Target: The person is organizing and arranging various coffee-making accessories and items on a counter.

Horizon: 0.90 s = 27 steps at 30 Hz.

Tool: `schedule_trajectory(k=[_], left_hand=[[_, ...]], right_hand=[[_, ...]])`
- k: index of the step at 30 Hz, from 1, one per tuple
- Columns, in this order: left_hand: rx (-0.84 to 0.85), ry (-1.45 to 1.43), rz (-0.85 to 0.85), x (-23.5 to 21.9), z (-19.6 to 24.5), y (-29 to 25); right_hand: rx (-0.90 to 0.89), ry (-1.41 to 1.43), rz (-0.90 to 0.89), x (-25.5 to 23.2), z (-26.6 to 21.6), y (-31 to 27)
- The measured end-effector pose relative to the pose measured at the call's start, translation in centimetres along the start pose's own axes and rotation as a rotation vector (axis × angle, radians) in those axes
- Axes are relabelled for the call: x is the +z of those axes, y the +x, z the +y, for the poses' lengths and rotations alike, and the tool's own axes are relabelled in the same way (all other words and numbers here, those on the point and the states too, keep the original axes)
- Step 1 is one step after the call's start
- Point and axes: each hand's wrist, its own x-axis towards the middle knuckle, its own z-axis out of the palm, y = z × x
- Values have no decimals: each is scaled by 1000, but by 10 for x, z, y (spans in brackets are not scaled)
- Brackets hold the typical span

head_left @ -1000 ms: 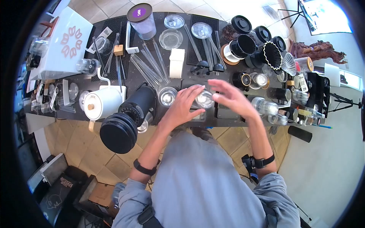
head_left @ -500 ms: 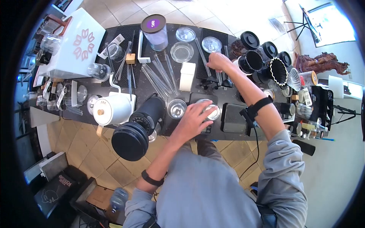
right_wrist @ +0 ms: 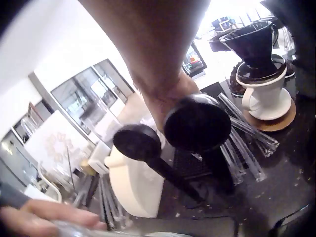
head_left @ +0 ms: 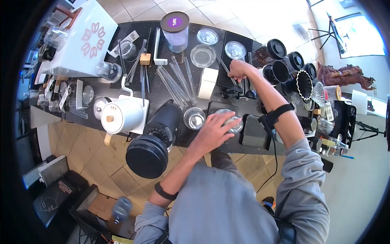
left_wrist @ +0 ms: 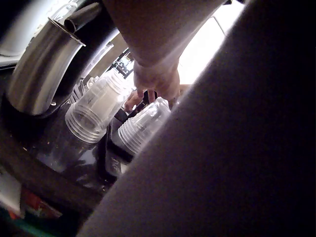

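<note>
My left hand (head_left: 212, 132) reaches over a clear plastic cup (head_left: 235, 124), thumb and fingers around its upper end. The cup stands upside down on a dark scale (head_left: 215, 106); several rims show at its base in the left wrist view. Beside it is another upturned clear cup (head_left: 194, 118). My right hand (head_left: 239, 70) is at the clear straws (head_left: 222, 64) on a black mat, fingers bent down among them. Its fingertips are hidden, so I cannot tell whether they pinch a straw. Black scoops (right_wrist: 197, 123) stand in front of that hand in the right wrist view.
A white kettle (head_left: 118, 118) and a black grinder (head_left: 152, 142) are at left. A cream box (head_left: 208, 83) and loose straws (head_left: 174, 81) lie mid-table. Black coffee drippers (head_left: 276, 72) and lidded jars (head_left: 277, 49) crowd the right, near a grey drip tray (head_left: 255, 131).
My right hand has moved from beside the cup out to the straws at the back. The left hand stays at the cup. The head view has shifted.
</note>
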Motion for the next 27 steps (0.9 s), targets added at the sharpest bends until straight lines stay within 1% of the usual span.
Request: schedule_trajectory(k=[1, 3, 5, 7, 9, 13, 14, 16, 17, 19, 21, 24, 27], left_hand=[[-1, 1, 0, -1, 0, 0], [1, -6, -12, -2, -1, 1], [4, -12, -20, -2, -2, 2], [-4, -8, -30, -3, -2, 2], [5, -7, -31, -3, -3, 3], [4, 4, -31, -3, -4, 4], [7, 6, -33, -4, -4, 4], [7, 4, -34, -5, -3, 5], [8, 0, -32, -6, -3, 4], [3, 8, -35, -5, -3, 4], [1, 13, -35, -5, -2, 4], [-2, 11, -31, -5, -1, 4], [-5, 11, -28, -6, -1, 5]], right_hand=[[9, 6, 1, -7, 0, -14], [-117, 141, 57, -23, 8, -41], [-134, 241, 98, -33, 25, -66], [-48, 281, 149, -34, 41, -79], [50, 232, 203, -25, 51, -81], [155, 180, 167, -5, 54, -74], [154, 182, 165, -2, 53, -70], [69, -9, 282, 2, 51, -60], [67, -5, 277, 5, 51, -55], [20, -28, 425, 8, 50, -43], [10, -39, 419, 11, 52, -30], [-12, -97, 468, 15, 54, -15], [27, -115, 419, 13, 53, -6]])
